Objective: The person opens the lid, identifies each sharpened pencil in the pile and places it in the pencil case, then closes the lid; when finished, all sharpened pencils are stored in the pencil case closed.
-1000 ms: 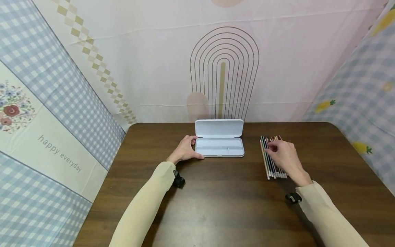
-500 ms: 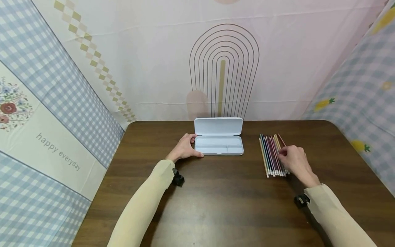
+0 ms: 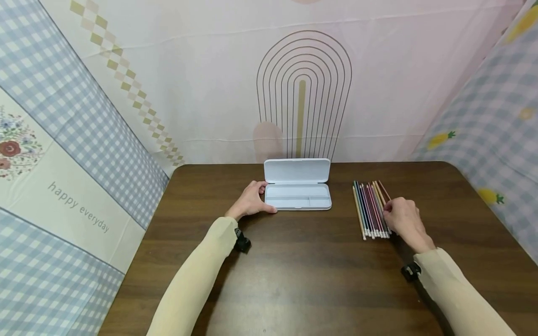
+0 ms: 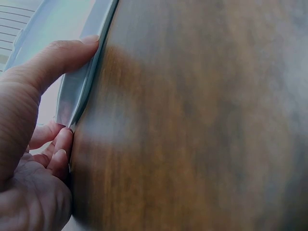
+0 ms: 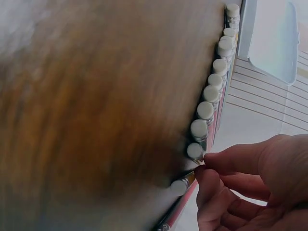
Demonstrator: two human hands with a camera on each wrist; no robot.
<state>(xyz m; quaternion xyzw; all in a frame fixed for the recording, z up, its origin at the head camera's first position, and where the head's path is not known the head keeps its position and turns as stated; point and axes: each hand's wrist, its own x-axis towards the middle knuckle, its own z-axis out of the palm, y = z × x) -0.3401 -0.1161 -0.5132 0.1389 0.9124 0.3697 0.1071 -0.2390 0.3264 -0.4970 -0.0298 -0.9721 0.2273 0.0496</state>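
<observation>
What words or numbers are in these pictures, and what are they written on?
"happy everyday": on the checked cloth at the left.
Pencils: any printing is too small or blurred to read.
White box: no writing shows.
No numbers or brand names can be read.

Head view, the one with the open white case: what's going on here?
A person is working with both hands at a brown table. The left hand holds the left end of the white case, its lid standing open. To the right of the case, the right hand pinches at the right side of a row of pencils; exactly which pencil is hard to tell. The pencils lie on the table, white ends toward the person, and none is in the case.
</observation>
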